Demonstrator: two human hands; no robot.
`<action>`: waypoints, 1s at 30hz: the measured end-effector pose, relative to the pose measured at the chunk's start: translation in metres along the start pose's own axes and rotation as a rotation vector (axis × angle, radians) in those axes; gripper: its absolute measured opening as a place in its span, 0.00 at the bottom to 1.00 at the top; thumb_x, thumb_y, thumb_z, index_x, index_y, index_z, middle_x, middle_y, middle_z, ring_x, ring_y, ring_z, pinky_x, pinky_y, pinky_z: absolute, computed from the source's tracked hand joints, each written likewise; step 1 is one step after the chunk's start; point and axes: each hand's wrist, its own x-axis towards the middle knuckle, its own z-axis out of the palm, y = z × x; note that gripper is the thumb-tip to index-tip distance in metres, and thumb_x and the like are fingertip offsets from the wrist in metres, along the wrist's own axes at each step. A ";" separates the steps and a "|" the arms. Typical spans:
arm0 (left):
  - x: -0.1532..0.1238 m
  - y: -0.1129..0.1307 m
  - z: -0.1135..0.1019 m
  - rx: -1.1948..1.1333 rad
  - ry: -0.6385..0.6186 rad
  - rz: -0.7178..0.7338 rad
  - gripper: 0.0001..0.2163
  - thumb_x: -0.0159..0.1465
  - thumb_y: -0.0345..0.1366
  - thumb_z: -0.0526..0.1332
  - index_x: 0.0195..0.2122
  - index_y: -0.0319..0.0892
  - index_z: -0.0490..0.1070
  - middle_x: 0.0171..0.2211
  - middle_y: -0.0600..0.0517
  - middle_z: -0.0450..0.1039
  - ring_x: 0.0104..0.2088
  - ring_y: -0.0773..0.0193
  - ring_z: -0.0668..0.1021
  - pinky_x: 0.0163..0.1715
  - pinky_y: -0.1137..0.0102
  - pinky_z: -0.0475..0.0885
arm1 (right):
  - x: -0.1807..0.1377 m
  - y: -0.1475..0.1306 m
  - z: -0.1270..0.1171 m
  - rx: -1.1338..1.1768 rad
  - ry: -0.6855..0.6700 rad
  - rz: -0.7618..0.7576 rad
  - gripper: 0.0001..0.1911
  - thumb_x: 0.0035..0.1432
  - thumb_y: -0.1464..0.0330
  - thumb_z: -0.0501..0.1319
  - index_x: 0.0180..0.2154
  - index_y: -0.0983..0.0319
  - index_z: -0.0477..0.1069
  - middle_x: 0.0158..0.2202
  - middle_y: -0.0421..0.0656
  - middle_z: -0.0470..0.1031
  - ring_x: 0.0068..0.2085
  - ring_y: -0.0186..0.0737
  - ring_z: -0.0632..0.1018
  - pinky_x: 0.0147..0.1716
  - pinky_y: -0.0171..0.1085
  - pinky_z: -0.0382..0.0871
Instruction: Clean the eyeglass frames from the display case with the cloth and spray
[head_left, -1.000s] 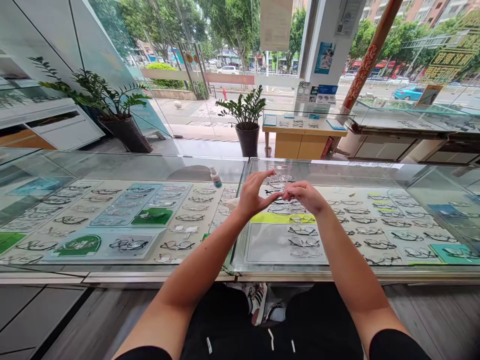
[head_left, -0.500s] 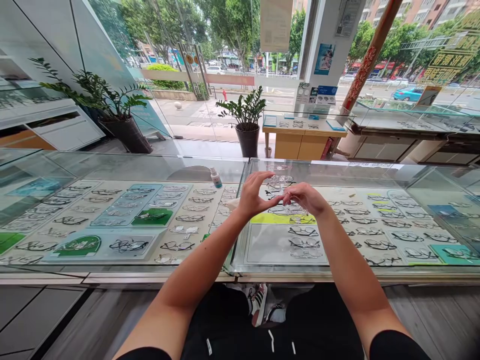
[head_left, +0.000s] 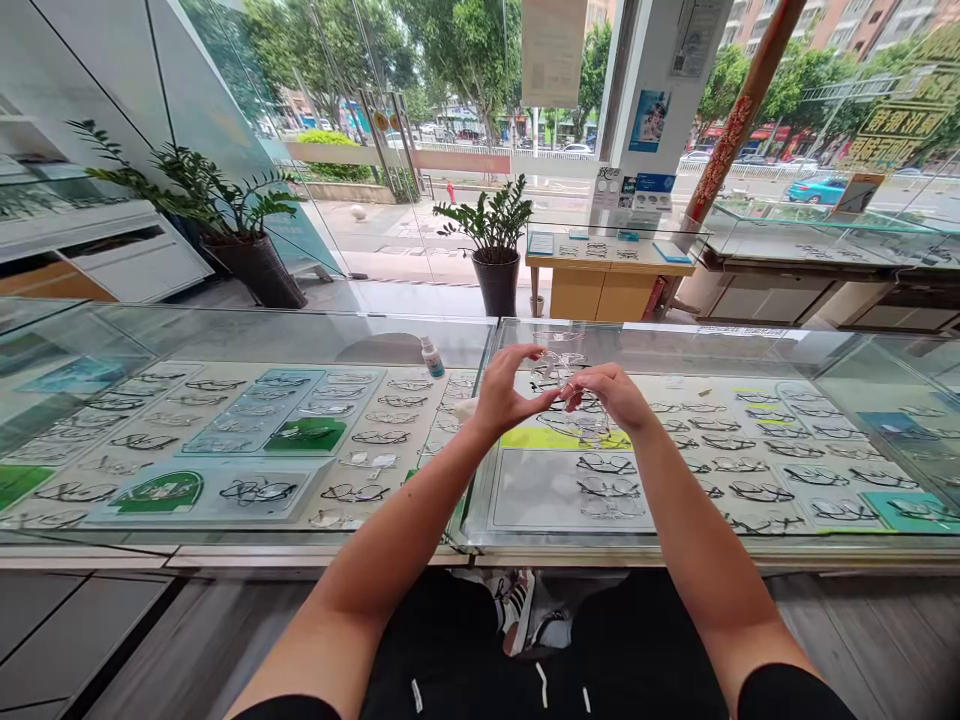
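Note:
Over the right-hand glass counter, my two hands meet around a thin, clear-lensed pair of eyeglasses (head_left: pixel 591 412). My left hand (head_left: pixel 504 388) is curved, its thumb reaching toward my right fingertips and its fingers arched above, seemingly at the edges of one lens. With fingers bent, my right hand (head_left: pixel 611 392) pinches the frame, and part of it hangs below. The frame is hard to separate from the glasses displayed behind it. Something white, like a cloth (head_left: pixel 466 410), shows just left of my left wrist. A small white spray bottle (head_left: pixel 432 358) stands further left on the counter.
Rows of eyeglasses lie inside the left glass counter (head_left: pixel 247 335) and the right one (head_left: pixel 750 350). Behind stand a potted plant (head_left: pixel 497 275), a second potted plant (head_left: pixel 259 270) and a wooden display table (head_left: pixel 611 285). The counter's front edge (head_left: pixel 337 558) runs before my legs.
My hands stay nearly in place. The fingers have shifted slightly and the eyeglasses have turned, so a clear lens shows more below my right fingers.

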 end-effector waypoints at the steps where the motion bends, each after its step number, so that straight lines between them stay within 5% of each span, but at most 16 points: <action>1: 0.000 0.000 0.000 -0.001 0.009 -0.015 0.26 0.66 0.57 0.71 0.57 0.45 0.75 0.49 0.44 0.84 0.48 0.51 0.85 0.50 0.54 0.80 | 0.000 -0.001 0.001 -0.018 0.030 -0.018 0.15 0.64 0.59 0.66 0.33 0.59 0.88 0.29 0.44 0.85 0.31 0.43 0.79 0.38 0.44 0.74; 7: 0.003 0.001 0.001 -0.095 0.152 -0.102 0.26 0.68 0.59 0.68 0.57 0.45 0.73 0.48 0.45 0.82 0.46 0.54 0.84 0.46 0.57 0.80 | 0.000 -0.003 0.009 -0.218 0.417 -0.267 0.22 0.70 0.54 0.59 0.33 0.59 0.85 0.26 0.43 0.79 0.31 0.42 0.76 0.35 0.43 0.71; 12: 0.002 -0.003 0.006 -0.149 0.282 -0.266 0.24 0.70 0.58 0.67 0.56 0.46 0.70 0.48 0.45 0.81 0.48 0.55 0.84 0.50 0.56 0.80 | -0.005 -0.001 0.017 -0.405 0.685 -0.500 0.22 0.73 0.53 0.54 0.44 0.58 0.81 0.37 0.46 0.82 0.40 0.48 0.80 0.43 0.48 0.74; 18: 0.001 -0.004 0.008 -0.046 0.384 -0.335 0.24 0.68 0.58 0.70 0.53 0.47 0.69 0.48 0.46 0.79 0.46 0.55 0.84 0.46 0.58 0.79 | -0.007 0.005 0.034 -0.752 0.671 -0.587 0.20 0.67 0.55 0.62 0.55 0.57 0.73 0.50 0.51 0.80 0.48 0.54 0.79 0.52 0.55 0.76; 30: 0.001 0.001 0.009 0.029 0.447 -0.297 0.27 0.64 0.59 0.74 0.50 0.47 0.67 0.46 0.48 0.73 0.43 0.56 0.79 0.42 0.60 0.75 | -0.002 0.018 0.046 -0.792 0.768 -0.538 0.27 0.68 0.53 0.67 0.61 0.58 0.68 0.53 0.53 0.81 0.52 0.55 0.81 0.54 0.57 0.78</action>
